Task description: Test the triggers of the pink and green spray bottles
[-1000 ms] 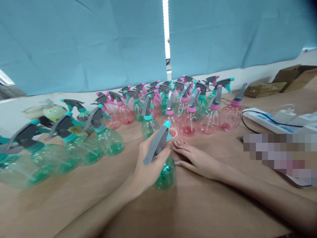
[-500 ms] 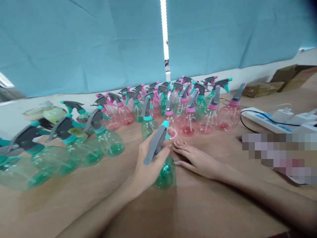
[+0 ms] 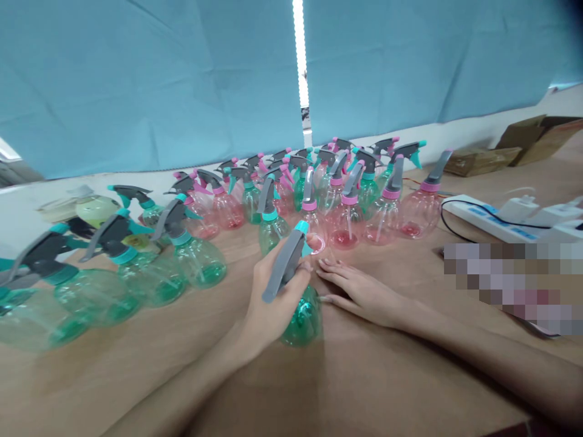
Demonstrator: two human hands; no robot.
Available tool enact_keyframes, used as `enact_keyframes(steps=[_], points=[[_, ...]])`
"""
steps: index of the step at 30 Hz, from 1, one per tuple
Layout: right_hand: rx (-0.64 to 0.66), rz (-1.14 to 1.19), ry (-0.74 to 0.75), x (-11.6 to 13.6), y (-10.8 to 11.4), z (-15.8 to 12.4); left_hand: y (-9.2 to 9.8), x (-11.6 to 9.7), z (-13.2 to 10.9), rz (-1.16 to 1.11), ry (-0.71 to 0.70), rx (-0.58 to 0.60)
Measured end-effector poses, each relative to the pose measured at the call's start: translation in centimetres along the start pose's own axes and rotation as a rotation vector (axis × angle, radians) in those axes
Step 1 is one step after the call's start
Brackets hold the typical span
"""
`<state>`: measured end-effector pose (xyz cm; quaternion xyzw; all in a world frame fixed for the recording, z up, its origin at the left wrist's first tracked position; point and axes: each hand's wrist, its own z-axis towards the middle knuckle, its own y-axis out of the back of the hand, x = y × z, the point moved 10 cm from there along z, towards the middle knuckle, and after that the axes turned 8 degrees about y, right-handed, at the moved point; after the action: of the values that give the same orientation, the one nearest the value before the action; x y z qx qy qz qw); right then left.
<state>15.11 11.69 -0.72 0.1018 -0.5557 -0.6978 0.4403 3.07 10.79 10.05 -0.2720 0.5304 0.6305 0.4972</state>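
My left hand [image 3: 276, 297] is wrapped round the neck of a green spray bottle [image 3: 302, 318] with a grey trigger head and a turquoise nozzle. The bottle stands upright on the wooden table [image 3: 378, 370], its neck hidden by my fingers. Just right of it my right hand [image 3: 364, 292] lies flat on the tabletop, fingers stretched out, holding nothing. Beyond my hands are another green spray bottle [image 3: 273, 229] and a pink spray bottle [image 3: 348, 227], with several more pink ones beside it.
Several green spray bottles [image 3: 200, 264] stand in a row at the left, and a mixed group fills the back. A white power strip [image 3: 483, 218] with plugs and a black cable lies at the right, near a blurred-out flat object [image 3: 523, 285]. Cardboard boxes [image 3: 532, 142] sit behind.
The view has shifted very slightly. My left hand stays round the green spray bottle, and my right hand rests in the same place.
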Motion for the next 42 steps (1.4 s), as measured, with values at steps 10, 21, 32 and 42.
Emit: enact_keyframes(steps=[10, 21, 32, 42], points=[[0.055, -0.043, -0.010, 0.2, -0.1, 0.1, -0.1, 0.0, 0.0, 0.001, -0.008, 0.010], [0.052, -0.037, -0.004, 0.1, -0.2, 0.1, -0.1, -0.5, 0.1, 0.027, -0.028, 0.019], [0.020, 0.008, -0.005, -0.3, -0.3, 0.0, 0.0, -1.0, 0.2, 0.034, -0.059, 0.066], [0.022, 0.000, 0.002, -0.2, -0.3, 0.0, -0.2, -1.0, 0.1, -0.016, -0.068, 0.090]])
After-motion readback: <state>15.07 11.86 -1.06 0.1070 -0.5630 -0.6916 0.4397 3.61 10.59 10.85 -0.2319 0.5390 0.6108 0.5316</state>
